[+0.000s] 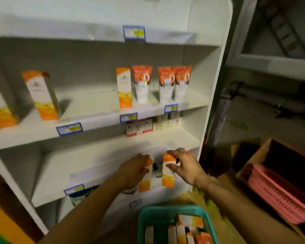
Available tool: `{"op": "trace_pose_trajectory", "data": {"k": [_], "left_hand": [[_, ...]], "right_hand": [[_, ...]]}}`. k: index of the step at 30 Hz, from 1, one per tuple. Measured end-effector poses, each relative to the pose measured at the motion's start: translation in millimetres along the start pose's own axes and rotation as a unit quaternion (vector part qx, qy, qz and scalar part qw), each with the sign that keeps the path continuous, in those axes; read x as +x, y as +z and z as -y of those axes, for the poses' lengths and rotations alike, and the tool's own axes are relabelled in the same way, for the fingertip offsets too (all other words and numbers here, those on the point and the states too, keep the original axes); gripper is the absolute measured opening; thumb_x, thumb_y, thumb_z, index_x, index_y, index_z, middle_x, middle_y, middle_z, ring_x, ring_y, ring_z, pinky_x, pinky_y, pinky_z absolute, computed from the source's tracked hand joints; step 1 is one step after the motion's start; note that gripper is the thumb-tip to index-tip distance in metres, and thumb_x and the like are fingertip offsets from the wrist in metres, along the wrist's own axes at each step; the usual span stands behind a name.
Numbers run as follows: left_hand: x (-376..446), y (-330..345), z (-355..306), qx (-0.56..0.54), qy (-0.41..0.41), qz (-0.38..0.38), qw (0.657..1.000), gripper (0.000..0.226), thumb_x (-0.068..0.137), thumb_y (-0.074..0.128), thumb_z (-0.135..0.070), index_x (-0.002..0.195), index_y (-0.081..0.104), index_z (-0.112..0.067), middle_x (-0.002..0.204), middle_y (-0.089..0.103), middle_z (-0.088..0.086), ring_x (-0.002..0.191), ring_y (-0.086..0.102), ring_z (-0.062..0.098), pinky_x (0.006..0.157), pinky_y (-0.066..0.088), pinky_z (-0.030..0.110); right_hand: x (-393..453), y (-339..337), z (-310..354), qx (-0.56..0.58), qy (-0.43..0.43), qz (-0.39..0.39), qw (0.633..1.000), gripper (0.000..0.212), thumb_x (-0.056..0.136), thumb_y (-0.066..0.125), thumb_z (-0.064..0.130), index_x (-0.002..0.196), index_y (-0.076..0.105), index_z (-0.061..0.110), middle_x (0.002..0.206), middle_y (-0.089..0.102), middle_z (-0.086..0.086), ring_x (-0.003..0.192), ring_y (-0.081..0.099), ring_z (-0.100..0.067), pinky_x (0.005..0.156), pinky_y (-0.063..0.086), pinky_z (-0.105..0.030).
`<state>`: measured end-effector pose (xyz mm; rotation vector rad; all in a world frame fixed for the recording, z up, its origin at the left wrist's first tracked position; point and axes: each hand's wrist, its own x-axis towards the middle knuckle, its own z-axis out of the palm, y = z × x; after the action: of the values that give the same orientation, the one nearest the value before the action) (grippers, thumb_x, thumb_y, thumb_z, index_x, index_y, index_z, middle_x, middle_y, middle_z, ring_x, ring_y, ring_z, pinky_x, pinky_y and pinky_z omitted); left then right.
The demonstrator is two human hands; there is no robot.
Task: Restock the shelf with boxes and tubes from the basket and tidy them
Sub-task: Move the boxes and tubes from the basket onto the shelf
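Orange boxes (168, 170) in both hands (185, 166) at shelf edge (95, 175).

The picture was dim and soft all over, with a warm, yellowish cast. The white shelf unit (102, 95) caught the most light on its middle boards, while the right side fell into deep shadow. An orange-and-white box (40, 95) threw a soft shadow to its right. Motion blur smeared the price tags (69, 128) past reading and softened the left hand (134, 170) and right hand (185, 166). Wide-angle distortion bowed the shelf's upright and edges near the frame's borders.
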<state>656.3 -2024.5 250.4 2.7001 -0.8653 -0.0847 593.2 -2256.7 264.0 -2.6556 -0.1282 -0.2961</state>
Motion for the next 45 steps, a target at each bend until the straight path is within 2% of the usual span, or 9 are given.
{"op": "trace_pose_trajectory", "data": {"k": [3, 10, 16, 24, 29, 32, 36, 40, 45], "left_hand": [[-7, -52, -8, 0.011, 0.010, -0.055, 0.998, 0.059, 0.104, 0.046, -0.037, 0.156, 0.025, -0.019, 0.156, 0.036, 0.006, 0.138, 0.042, 0.024, 0.110, 0.036, 0.034], [-20, -162, -12, 0.001, -0.002, -0.168, 0.986, 0.063, 0.096, 0.059, -0.041, 0.151, 0.035, -0.021, 0.150, 0.046, 0.004, 0.131, 0.049, 0.027, 0.105, 0.042, 0.037], [-36, -233, 3, 0.017, -0.039, -0.239, 0.970, 0.051, 0.099, 0.055, -0.037, 0.144, 0.042, -0.018, 0.138, 0.052, 0.007, 0.122, 0.054, 0.028, 0.101, 0.044, 0.038], [-34, -283, 27, 0.044, -0.077, -0.253, 0.963, 0.050, 0.102, 0.049, -0.029, 0.148, 0.036, -0.015, 0.138, 0.045, 0.010, 0.119, 0.055, 0.032, 0.098, 0.047, 0.044], [-15, -290, 39, 0.065, -0.117, -0.220, 0.966, 0.050, 0.098, 0.049, -0.015, 0.146, 0.038, -0.013, 0.142, 0.041, 0.012, 0.115, 0.056, 0.039, 0.097, 0.048, 0.049], [-7, -293, 48, 0.076, -0.129, -0.201, 0.968, 0.053, 0.094, 0.052, -0.011, 0.145, 0.039, -0.013, 0.141, 0.042, 0.012, 0.115, 0.056, 0.038, 0.097, 0.049, 0.048], [4, -302, 63, 0.075, -0.153, -0.195, 0.966, 0.053, 0.096, 0.053, -0.012, 0.147, 0.038, -0.013, 0.143, 0.043, 0.012, 0.119, 0.054, 0.036, 0.101, 0.048, 0.045], [14, -304, 75, 0.096, -0.159, -0.195, 0.963, 0.058, 0.097, 0.052, -0.012, 0.152, 0.031, -0.011, 0.151, 0.040, 0.014, 0.130, 0.048, 0.036, 0.108, 0.041, 0.043], [20, -307, 79, 0.116, -0.146, -0.207, 0.960, 0.054, 0.096, 0.055, -0.013, 0.147, 0.038, -0.012, 0.145, 0.047, 0.013, 0.127, 0.051, 0.034, 0.108, 0.043, 0.043]], "right_hand": [[16, -34, 33, -0.022, -0.021, -0.021, 0.999, 0.051, 0.091, 0.064, 0.040, 0.138, 0.052, 0.025, 0.122, 0.053, 0.003, 0.104, 0.059, -0.020, 0.093, 0.050, -0.036], [51, -91, 109, 0.027, -0.058, -0.102, 0.993, 0.053, 0.085, 0.072, 0.039, 0.134, 0.056, 0.023, 0.122, 0.060, 0.000, 0.103, 0.062, -0.021, 0.088, 0.049, -0.035], [80, -113, 166, 0.068, -0.082, -0.132, 0.985, 0.049, 0.086, 0.073, 0.031, 0.132, 0.058, 0.022, 0.119, 0.061, 0.000, 0.099, 0.062, -0.018, 0.088, 0.052, -0.038], [124, -122, 217, 0.091, -0.115, -0.152, 0.977, 0.050, 0.088, 0.072, 0.028, 0.135, 0.057, 0.019, 0.130, 0.057, -0.003, 0.115, 0.057, -0.022, 0.098, 0.050, -0.043], [151, -112, 236, 0.053, -0.135, -0.150, 0.978, 0.047, 0.090, 0.069, 0.028, 0.134, 0.057, 0.017, 0.130, 0.056, -0.002, 0.121, 0.052, -0.020, 0.105, 0.044, -0.038], [167, -107, 244, 0.043, -0.144, -0.137, 0.979, 0.045, 0.092, 0.068, 0.027, 0.134, 0.057, 0.018, 0.129, 0.056, -0.002, 0.120, 0.052, -0.020, 0.104, 0.044, -0.035], [186, -97, 253, 0.042, -0.161, -0.118, 0.979, 0.046, 0.092, 0.066, 0.029, 0.136, 0.055, 0.021, 0.126, 0.057, 0.000, 0.114, 0.056, -0.018, 0.099, 0.050, -0.041], [201, -88, 260, 0.031, -0.161, -0.118, 0.979, 0.046, 0.095, 0.062, 0.028, 0.139, 0.053, 0.020, 0.133, 0.054, -0.001, 0.121, 0.052, -0.019, 0.103, 0.046, -0.036], [212, -83, 262, 0.031, -0.154, -0.121, 0.980, 0.046, 0.096, 0.061, 0.026, 0.141, 0.052, 0.019, 0.136, 0.052, -0.001, 0.123, 0.052, -0.020, 0.103, 0.045, -0.034]]}}
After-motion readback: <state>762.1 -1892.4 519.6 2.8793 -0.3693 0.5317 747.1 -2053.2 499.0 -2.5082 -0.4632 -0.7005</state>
